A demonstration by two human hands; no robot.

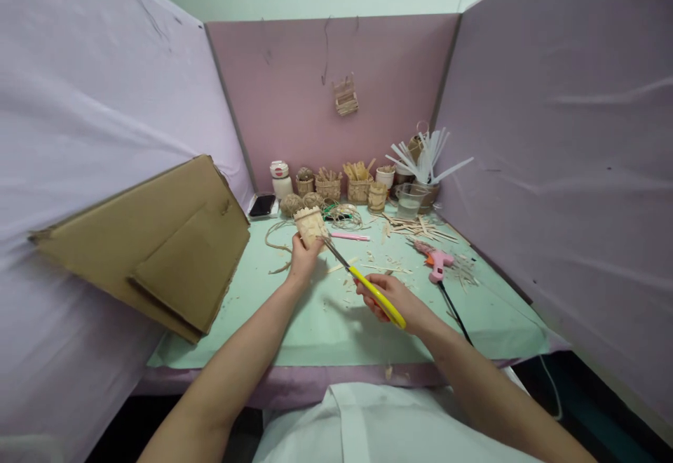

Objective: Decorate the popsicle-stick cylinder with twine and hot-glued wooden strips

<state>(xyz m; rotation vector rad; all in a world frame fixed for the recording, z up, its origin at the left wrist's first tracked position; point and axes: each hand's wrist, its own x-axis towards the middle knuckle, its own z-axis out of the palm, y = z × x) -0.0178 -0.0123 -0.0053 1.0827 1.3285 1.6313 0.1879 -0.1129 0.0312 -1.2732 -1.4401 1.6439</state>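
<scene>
My left hand [303, 258] is closed around a small cup-shaped basket of wooden sticks [310, 225], held upright above the pale green table top [326, 323]. My right hand [395, 300] grips yellow-handled scissors [368, 286]. Their metal blades point up and left, and the tips reach the basket's lower right edge. Wood chips and stick offcuts lie on the table under both hands.
A folded cardboard sheet [158, 245] leans at the left. A pink glue gun [434, 259] with a black cord lies at the right, beside loose sticks [418, 226]. Small baskets, jars, twine balls, a phone [262, 205] and white glue sticks [425, 154] line the back. Purple panels wall three sides.
</scene>
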